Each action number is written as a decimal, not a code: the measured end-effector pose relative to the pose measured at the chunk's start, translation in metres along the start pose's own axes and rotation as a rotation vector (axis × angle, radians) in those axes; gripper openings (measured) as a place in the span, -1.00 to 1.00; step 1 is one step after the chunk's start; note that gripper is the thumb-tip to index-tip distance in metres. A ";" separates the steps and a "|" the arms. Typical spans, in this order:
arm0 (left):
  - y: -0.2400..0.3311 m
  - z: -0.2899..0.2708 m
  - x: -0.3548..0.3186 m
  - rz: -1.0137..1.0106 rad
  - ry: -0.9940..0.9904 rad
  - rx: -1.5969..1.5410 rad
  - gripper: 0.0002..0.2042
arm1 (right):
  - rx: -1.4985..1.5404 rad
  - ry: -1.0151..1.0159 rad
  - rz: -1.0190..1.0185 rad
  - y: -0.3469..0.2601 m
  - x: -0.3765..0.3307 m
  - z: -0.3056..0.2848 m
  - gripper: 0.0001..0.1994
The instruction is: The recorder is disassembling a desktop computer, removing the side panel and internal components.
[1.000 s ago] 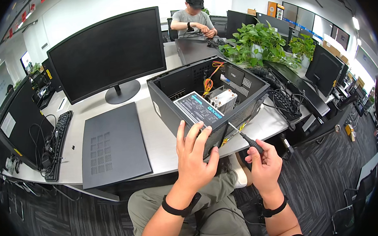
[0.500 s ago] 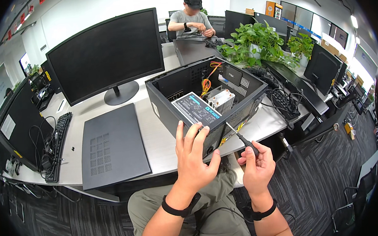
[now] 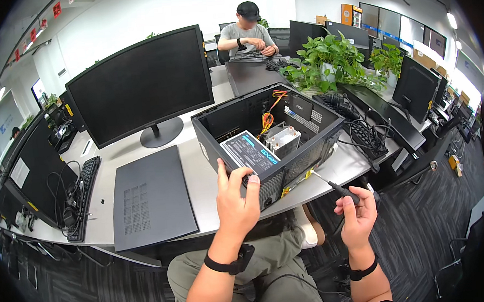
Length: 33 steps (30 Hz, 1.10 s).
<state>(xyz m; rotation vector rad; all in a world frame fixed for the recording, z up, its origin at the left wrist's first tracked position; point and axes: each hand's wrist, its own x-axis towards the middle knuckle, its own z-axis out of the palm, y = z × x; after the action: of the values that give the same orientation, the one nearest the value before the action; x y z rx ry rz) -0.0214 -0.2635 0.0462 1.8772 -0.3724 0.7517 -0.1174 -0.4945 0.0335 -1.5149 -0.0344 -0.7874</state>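
An opened computer case (image 3: pixel 213 144) lies on the desk in front of me. Inside it are a labelled power supply (image 3: pixel 247 152), a metal heatsink (image 3: pixel 284 139) and red-yellow cables (image 3: pixel 267 122). My left hand (image 3: pixel 237 204) curls its fingers over the case's near rim, beside the power supply. In my right hand (image 3: pixel 359 217) is a black-handled screwdriver (image 3: pixel 341 191), gripped by its handle. Its thin shaft points left and away, toward the case's perforated right-hand face. Whether the tip touches anything there, I cannot tell.
A dark side panel (image 3: pixel 155 195) lies flat left of the case, beneath a monitor (image 3: pixel 144 85). Further left is a keyboard (image 3: pixel 84 196). Tangled cables (image 3: pixel 363 135) and potted plants (image 3: pixel 333 62) stand right. Across the desk, a person (image 3: pixel 251 34) works with both hands.
My right hand and the screwdriver have moved right and down, the tip leaving the case's top corner. My left hand's fingers are drawn closer together and more bent on the rim.
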 end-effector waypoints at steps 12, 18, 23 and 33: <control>-0.070 -0.024 0.055 -0.171 -0.189 -0.392 -0.57 | 0.040 -0.312 -0.060 0.023 -0.030 0.023 -0.75; -0.083 -0.027 0.080 -0.286 -0.257 -0.474 -0.55 | -0.029 -0.247 -0.366 0.019 -0.017 0.083 -0.68; -0.024 -0.021 0.033 -0.160 0.157 -0.106 -0.82 | -0.266 -0.057 -0.628 0.007 -0.006 0.095 -0.70; 0.023 -0.001 -0.024 -0.419 -0.463 -0.865 -0.76 | -0.459 -0.145 -0.795 0.001 -0.001 0.087 -0.68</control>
<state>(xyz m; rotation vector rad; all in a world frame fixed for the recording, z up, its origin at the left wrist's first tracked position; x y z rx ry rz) -0.0526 -0.2739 0.0476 1.2038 -0.4742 -0.1508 -0.0792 -0.4172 0.0415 -2.0168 -0.6320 -1.3748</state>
